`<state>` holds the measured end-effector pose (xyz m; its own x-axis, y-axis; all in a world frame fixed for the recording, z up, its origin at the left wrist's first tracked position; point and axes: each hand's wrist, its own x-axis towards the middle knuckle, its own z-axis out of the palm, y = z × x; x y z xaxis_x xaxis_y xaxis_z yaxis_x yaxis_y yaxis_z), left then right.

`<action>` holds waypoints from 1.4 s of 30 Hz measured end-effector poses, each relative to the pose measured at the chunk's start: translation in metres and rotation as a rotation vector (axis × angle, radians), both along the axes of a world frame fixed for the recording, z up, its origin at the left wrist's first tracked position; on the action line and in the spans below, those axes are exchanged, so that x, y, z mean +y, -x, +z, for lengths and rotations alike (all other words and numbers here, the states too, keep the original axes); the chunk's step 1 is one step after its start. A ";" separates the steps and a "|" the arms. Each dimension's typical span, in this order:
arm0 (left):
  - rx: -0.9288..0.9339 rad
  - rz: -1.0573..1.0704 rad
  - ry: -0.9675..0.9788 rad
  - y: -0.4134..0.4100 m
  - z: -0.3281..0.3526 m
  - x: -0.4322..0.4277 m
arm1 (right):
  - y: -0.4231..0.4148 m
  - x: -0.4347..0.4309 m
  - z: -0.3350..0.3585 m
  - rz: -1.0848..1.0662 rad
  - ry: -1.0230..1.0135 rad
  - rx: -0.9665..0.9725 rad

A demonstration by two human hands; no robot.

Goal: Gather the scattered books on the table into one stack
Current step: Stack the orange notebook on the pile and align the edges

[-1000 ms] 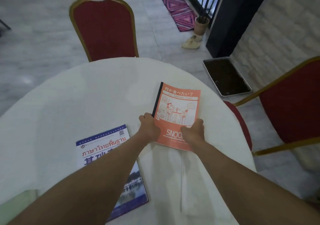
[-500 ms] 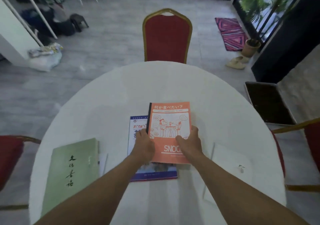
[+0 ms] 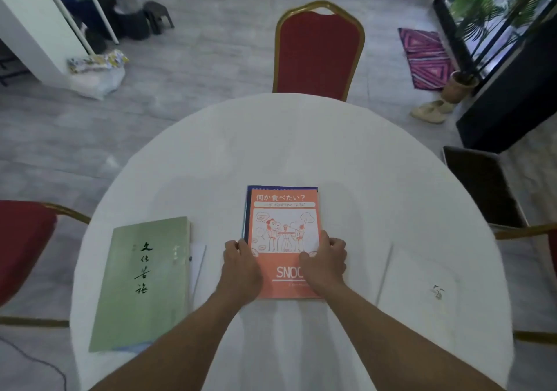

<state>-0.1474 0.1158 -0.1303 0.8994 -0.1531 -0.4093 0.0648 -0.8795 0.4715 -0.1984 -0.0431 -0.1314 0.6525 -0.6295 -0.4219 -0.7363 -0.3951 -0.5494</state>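
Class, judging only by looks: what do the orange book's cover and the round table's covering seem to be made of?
Orange book: likely matte printed paper or card, lying thin and flat without glare. Table covering: probably white cloth, showing soft folds near the front edge; cannot confirm.

The orange book [image 3: 284, 240] reads "何か食べたい?" at its far edge and "SNOO", partly covered, near. The green book [image 3: 147, 282], left, bears brushed characters I cannot read.

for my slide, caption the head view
Both hands square an orange book onto a blue one.
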 end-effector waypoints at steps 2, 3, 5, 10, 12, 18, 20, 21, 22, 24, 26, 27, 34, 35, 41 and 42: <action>0.032 -0.006 -0.019 -0.002 0.003 -0.002 | -0.004 -0.002 -0.001 0.056 0.012 0.030; 0.038 -0.017 -0.030 -0.003 0.003 -0.002 | -0.006 -0.003 -0.003 0.067 -0.014 0.035; 0.028 -0.046 -0.046 -0.005 0.003 -0.002 | -0.007 -0.005 -0.006 0.066 -0.053 0.023; 0.008 -0.041 -0.007 -0.005 0.004 -0.004 | -0.004 -0.008 -0.010 0.072 -0.042 0.009; 0.015 -0.034 0.012 -0.007 0.005 -0.004 | -0.003 -0.007 -0.012 0.060 -0.038 -0.008; 0.028 -0.091 0.011 -0.016 0.006 -0.002 | -0.005 -0.009 -0.014 0.041 -0.053 -0.033; 0.062 -0.076 0.013 -0.017 0.004 -0.002 | -0.005 -0.010 -0.015 0.040 -0.050 -0.031; 0.080 -0.066 0.011 -0.018 0.003 -0.002 | -0.005 -0.010 -0.016 0.040 -0.048 -0.032; 0.091 -0.062 0.001 -0.020 0.003 -0.002 | -0.004 -0.011 -0.017 0.041 -0.048 -0.033; 0.100 -0.079 -0.054 -0.023 0.002 -0.001 | -0.004 -0.011 -0.018 0.041 -0.051 -0.035; 0.098 -0.105 -0.098 -0.025 0.002 0.000 | -0.004 -0.013 -0.019 0.028 -0.064 -0.033; 0.099 -0.115 -0.115 -0.025 0.002 -0.001 | -0.004 -0.013 -0.020 0.019 -0.073 -0.028; 0.088 -0.137 -0.154 -0.026 0.002 -0.004 | -0.002 -0.017 -0.025 0.011 -0.134 -0.037; 0.084 -0.135 -0.146 -0.026 0.001 -0.003 | -0.001 -0.017 -0.026 0.010 -0.136 -0.040; 0.066 -0.184 -0.166 -0.027 0.004 -0.001 | -0.001 -0.020 -0.028 0.025 -0.147 -0.036; 0.064 -0.192 -0.174 -0.027 0.005 -0.002 | -0.001 -0.021 -0.028 0.028 -0.149 -0.034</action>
